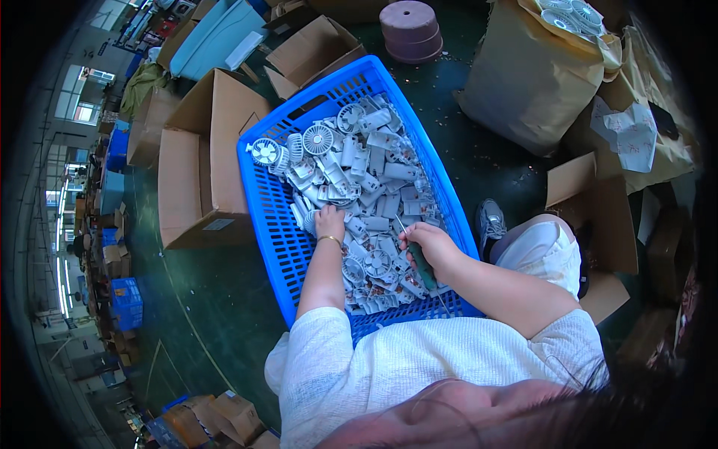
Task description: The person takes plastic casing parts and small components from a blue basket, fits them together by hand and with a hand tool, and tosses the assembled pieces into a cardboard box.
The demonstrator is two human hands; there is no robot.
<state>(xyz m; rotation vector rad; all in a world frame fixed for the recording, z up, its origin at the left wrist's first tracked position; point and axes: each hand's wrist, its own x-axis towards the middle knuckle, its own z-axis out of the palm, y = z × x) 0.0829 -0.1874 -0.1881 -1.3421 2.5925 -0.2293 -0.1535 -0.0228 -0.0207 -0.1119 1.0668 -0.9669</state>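
Note:
A big blue plastic basket (pixel 271 258) stands in front of me, heaped with white and grey handheld-fan parts (pixel 374 183), some with round grilles. My left hand (pixel 330 223) reaches into its left side, fingers curled down on a small fan (pixel 310 223) whose round grille shows beside them; the fingertips are partly hidden. Over the right part of the heap, my right hand (pixel 434 247) is closed around a screwdriver (pixel 422 267) with a green handle. Its thin metal shaft points up and to the left, above the loose parts.
Open cardboard boxes (pixel 228 135) stand against the basket's left and far sides. A mauve upturned tub (pixel 410 34) sits beyond it. To the right are a large brown sack (pixel 531 78) topped with fan grilles and another open box (pixel 598 213). My shoe (pixel 491 220) is beside the basket.

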